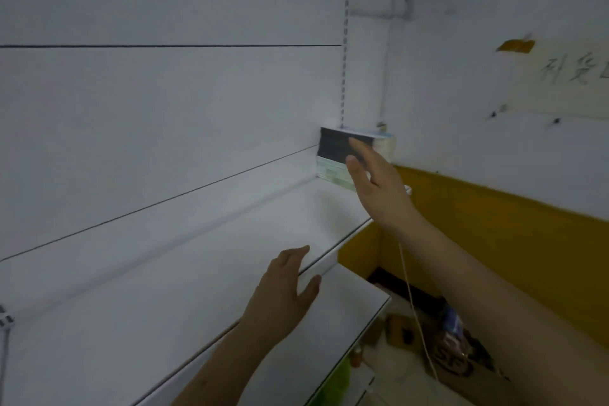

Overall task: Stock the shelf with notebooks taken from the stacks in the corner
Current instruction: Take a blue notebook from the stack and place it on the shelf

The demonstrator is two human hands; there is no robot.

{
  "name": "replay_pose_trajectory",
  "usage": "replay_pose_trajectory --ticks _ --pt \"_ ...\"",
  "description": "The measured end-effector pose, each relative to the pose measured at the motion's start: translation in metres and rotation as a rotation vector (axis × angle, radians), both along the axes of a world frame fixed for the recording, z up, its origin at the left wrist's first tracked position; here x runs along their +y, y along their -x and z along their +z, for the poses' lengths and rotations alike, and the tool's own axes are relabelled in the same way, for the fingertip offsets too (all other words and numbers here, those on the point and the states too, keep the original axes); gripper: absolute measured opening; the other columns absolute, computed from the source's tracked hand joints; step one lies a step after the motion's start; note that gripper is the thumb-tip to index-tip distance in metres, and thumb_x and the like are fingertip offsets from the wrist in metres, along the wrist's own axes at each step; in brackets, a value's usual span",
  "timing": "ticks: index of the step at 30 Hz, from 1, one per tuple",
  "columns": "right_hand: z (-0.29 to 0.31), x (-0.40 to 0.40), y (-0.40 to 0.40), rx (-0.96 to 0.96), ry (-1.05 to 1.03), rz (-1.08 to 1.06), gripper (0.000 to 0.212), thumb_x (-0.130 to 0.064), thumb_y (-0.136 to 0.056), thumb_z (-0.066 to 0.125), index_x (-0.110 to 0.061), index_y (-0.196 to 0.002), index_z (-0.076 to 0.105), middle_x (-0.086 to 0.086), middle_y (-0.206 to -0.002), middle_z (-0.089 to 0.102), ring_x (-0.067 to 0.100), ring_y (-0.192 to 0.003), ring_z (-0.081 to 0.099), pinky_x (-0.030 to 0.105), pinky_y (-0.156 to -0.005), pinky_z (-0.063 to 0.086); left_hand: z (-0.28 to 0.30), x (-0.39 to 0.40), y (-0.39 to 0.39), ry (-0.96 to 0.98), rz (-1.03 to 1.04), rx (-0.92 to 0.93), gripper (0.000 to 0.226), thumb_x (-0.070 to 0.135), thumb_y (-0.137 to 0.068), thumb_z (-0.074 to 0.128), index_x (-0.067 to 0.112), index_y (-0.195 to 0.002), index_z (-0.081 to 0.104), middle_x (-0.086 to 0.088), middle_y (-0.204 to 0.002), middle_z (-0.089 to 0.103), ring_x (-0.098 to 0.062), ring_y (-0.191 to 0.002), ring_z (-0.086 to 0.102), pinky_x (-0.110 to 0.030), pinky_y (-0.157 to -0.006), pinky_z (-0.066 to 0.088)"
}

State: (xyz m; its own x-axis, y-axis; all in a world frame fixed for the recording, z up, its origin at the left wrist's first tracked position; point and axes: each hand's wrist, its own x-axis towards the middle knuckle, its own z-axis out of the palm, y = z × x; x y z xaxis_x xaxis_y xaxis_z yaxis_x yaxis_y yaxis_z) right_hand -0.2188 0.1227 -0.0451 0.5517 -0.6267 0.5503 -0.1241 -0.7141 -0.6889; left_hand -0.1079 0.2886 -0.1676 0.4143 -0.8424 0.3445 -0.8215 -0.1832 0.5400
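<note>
A stack of notebooks [333,148] with dark spines above and pale green ones below sits at the far right end of the white shelf [197,241], against the back panel. My right hand [372,188] reaches out with straight fingers, its fingertips against the front of the stack. My left hand [286,287] hovers lower over the shelf's front edge, its fingers relaxed and empty.
A second white shelf [333,323] runs below the first. A yellow-painted wall band [494,234] lies to the right. On the floor in the corner are boxes and packs [451,339], and a thin cord [415,316] hangs past them. A paper sign [560,76] is taped to the wall.
</note>
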Motion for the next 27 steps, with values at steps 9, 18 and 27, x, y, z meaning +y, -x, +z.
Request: replay_pose_trajectory --ticks 9,18,27 --pt "-0.009 -0.159 0.000 0.042 0.013 -0.164 0.051 -0.044 -0.101 0.036 -0.023 -0.148 0.036 -0.004 -0.151 0.039 0.014 -0.133 0.039 0.031 -0.111 0.032 -0.011 -0.188 -0.060 -0.100 -0.114 -0.049 0.061 0.046 -0.097 0.046 0.021 -0.150 0.028 0.003 -0.150 0.035 -0.011 -0.136 0.033 -0.025 -0.113 0.029" --pt "0.000 -0.279 -0.057 0.231 0.059 -0.209 0.061 -0.049 -0.099 0.039 -0.022 -0.152 0.025 -0.004 -0.157 0.029 0.014 -0.142 0.028 0.026 -0.112 0.022 -0.028 -0.316 -0.127 -0.351 0.062 -0.125 0.084 0.069 -0.083 0.015 0.021 -0.151 0.026 -0.002 -0.157 0.027 -0.020 -0.144 0.026 -0.037 -0.114 0.024" --pt "-0.039 -0.327 -0.100 0.455 0.161 -0.151 0.065 -0.061 -0.092 0.044 -0.019 -0.141 0.045 -0.002 -0.145 0.047 0.014 -0.134 0.038 0.039 -0.119 0.016 -0.049 -0.327 -0.137 -0.333 0.166 -0.215 0.103 0.071 -0.060 -0.004 0.034 -0.148 0.033 0.008 -0.159 0.024 -0.014 -0.147 0.020 -0.037 -0.116 0.018"
